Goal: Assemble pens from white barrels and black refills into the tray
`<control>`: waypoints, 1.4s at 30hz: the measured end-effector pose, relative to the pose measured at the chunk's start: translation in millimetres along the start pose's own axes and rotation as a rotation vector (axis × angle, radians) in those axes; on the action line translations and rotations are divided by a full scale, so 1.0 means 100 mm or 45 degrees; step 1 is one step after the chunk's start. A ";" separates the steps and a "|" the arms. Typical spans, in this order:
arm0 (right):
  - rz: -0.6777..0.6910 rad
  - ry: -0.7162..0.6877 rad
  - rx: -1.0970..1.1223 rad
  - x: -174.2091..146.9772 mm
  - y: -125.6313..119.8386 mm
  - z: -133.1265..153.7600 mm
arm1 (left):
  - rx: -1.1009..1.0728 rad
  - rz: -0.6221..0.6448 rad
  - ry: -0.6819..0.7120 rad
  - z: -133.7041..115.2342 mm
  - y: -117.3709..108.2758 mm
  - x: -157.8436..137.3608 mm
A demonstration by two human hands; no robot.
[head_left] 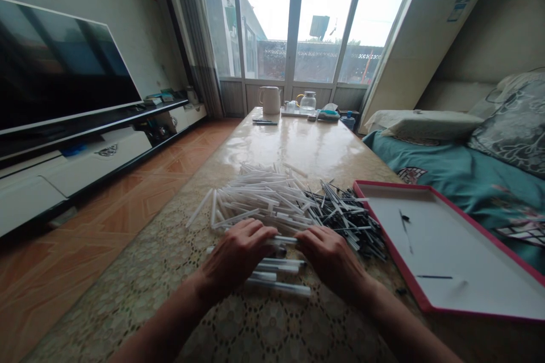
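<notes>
Handling of a clear tube (286,240), as I view it from my remote station. The left hand (244,244) and the right hand (327,247), both palm down with fingers curled, pinch the tube between them, just in front of a large heap of white tubes (259,195) on the tabletop (272,329) (the thumbs are largely hidden, so I cannot tell the exact grip). Progress, in my judgement, is limited: a few loose tubes (283,287) lie apart from the heap, between the forearms, whereas the heap itself and the pile of dark rods (347,215) against its right side appear largely unworked. Farther right, a shallow tray (464,238) with a pink rim holds a few slender dark pieces (434,277). Orientation: the long axis of the held tube runs left to right, nearly level, across the length of the tabletop; its left end is covered, and I cannot tell which end is the tip. The loose tubes lie roughly parallel to it, the nearest slanting slightly, right end toward me; in the heap, directions are mixed.
</notes>
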State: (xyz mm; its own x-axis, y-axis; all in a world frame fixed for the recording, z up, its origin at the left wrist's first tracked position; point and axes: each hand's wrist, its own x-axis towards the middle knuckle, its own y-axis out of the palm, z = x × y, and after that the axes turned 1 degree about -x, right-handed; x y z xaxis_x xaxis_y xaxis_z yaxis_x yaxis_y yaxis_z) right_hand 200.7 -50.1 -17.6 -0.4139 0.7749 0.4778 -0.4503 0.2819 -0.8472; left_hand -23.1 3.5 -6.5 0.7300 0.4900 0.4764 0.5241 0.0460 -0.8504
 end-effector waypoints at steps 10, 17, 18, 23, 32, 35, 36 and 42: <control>0.135 -0.017 0.040 -0.04 0.05 -0.02 | 0.079 0.028 0.085 -0.06 0.10 0.06; 0.194 0.018 -0.032 -0.08 0.10 0.00 | 0.173 0.089 0.105 -0.11 0.12 0.04; 0.196 0.007 -0.062 -0.07 0.09 -0.01 | 0.136 0.122 0.070 -0.10 0.12 0.03; 0.187 -0.109 -0.213 -0.03 0.00 0.00 | -0.289 0.286 -0.177 -0.12 0.06 0.06; 0.080 -0.255 -0.357 0.04 -0.13 0.05 | -1.255 0.526 -0.768 -0.03 -0.04 0.04; -0.102 -0.093 -0.380 -0.01 -0.22 -0.13 | -1.435 0.409 -1.041 0.15 -0.11 -0.04; -0.174 0.016 -0.371 -0.02 -0.24 -0.20 | -1.411 0.274 -1.048 0.21 -0.13 -0.05; -0.022 0.201 -0.133 -0.02 -0.10 -0.19 | -0.511 -0.174 -0.803 0.19 -0.08 0.03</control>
State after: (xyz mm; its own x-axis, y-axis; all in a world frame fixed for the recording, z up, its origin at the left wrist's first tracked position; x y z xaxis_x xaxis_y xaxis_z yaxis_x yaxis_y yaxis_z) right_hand 220.7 -43.5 -14.8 -0.2740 0.8462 0.4570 -0.3684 0.3466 -0.8627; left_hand -33.1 20.9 -2.5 0.3209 0.9132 0.2512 0.7991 -0.1187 -0.5893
